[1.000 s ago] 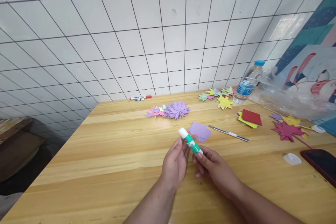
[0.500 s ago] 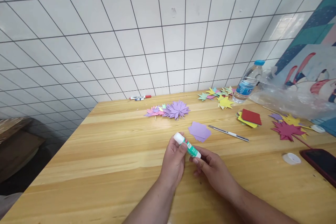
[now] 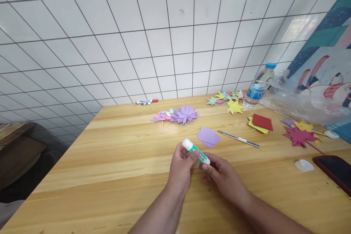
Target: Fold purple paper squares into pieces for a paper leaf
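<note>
We've got our left hand (image 3: 181,164) wrapped round the far white end of the glue stick (image 3: 203,158), thumb on label. Stick's slanted over the bench (image 3: 123,161), near the purple paper (image 3: 208,136). Our right hand (image 3: 225,175) pinches its near end, fingers half curled.

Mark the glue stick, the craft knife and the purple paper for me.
Glue stick (image 3: 202,158): head view, on its label.
Craft knife (image 3: 239,139): head view, around the middle of its body.
Purple paper (image 3: 208,136): head view, on the top sheet.
</note>
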The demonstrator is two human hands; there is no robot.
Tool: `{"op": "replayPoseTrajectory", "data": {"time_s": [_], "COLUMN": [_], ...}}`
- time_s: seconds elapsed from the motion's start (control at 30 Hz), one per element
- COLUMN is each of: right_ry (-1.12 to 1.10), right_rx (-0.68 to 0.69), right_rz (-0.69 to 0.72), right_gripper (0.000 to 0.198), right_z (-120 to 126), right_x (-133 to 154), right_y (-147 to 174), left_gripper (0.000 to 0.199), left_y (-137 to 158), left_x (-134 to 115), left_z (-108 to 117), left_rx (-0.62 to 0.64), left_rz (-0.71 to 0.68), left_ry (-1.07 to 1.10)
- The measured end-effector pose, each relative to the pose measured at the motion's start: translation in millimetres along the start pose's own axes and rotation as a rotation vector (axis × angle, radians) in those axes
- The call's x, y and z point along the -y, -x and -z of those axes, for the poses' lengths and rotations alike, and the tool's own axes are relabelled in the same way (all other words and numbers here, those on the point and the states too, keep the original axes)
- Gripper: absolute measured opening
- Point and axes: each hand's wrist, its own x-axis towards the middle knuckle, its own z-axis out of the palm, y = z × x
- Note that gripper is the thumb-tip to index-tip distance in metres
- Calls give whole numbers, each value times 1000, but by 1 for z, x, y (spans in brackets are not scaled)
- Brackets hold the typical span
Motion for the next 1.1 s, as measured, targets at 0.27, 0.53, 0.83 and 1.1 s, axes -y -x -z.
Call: {"op": "replayPoseTrajectory", "data": {"time_s": [0.27, 0.53, 0.83, 1.1], "right_ry": [-147, -14, 50, 73], "right_rx": [75, 8, -6, -19], "right_rz": [-15, -15, 45, 65], "right_gripper": [33, 39, 44, 42], "right_z": [2, 2, 2, 1], "right_x": [-2, -1, -5, -8], "right_y": [-1, -1, 0, 0], "left_gripper": [37, 28, 26, 25], "left_y": [1, -2, -1, -1], "left_x": [-3, 0, -3, -2], "left_z": [1, 2, 2, 1], "left_rx": [150, 65, 57, 78], "left_rz": [206, 190, 149, 109], "left_ry": [168, 135, 93, 51]}}
